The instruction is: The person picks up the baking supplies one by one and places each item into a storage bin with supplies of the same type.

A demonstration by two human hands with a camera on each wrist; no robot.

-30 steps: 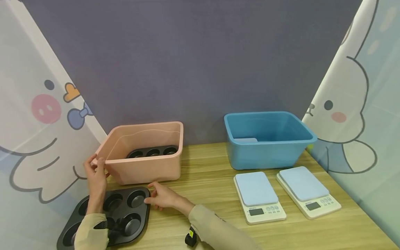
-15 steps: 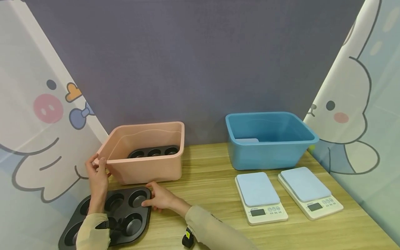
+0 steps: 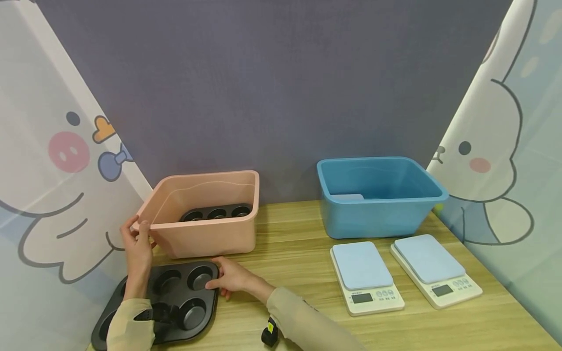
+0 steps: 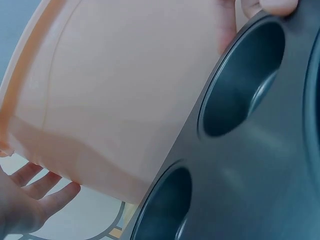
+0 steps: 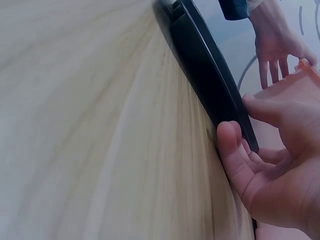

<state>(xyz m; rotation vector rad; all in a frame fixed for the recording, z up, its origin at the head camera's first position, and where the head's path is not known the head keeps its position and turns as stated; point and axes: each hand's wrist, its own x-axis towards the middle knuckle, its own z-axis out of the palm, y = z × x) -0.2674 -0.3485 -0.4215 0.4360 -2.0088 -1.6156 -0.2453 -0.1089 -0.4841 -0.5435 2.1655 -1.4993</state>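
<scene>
My left hand (image 3: 138, 253) holds the left front corner of a pink plastic bin (image 3: 210, 239), thumb on the front wall and fingers at the side. In front of the bin lies a dark muffin pan (image 3: 180, 279), partly hidden by my left forearm. My right hand (image 3: 234, 275) grips its far right corner; in the right wrist view the thumb lies over the rim of the pan (image 5: 205, 65) and other fingers are below it. The left wrist view shows the pan (image 4: 220, 165) close up beside the bin wall (image 4: 125, 90).
Inside the pink bin sits another muffin pan (image 3: 224, 211). At the right, a blue bin (image 3: 373, 219) holds a pale flat item (image 3: 348, 197). Two kitchen scales, one nearer the middle (image 3: 362, 265) and one further right (image 3: 428, 258), lie before it on the wooden table (image 3: 290, 234).
The muffin pan has slid a little to the right, with my right hand at its corner. My left hand stays on the pink bin, which has not visibly moved.
</scene>
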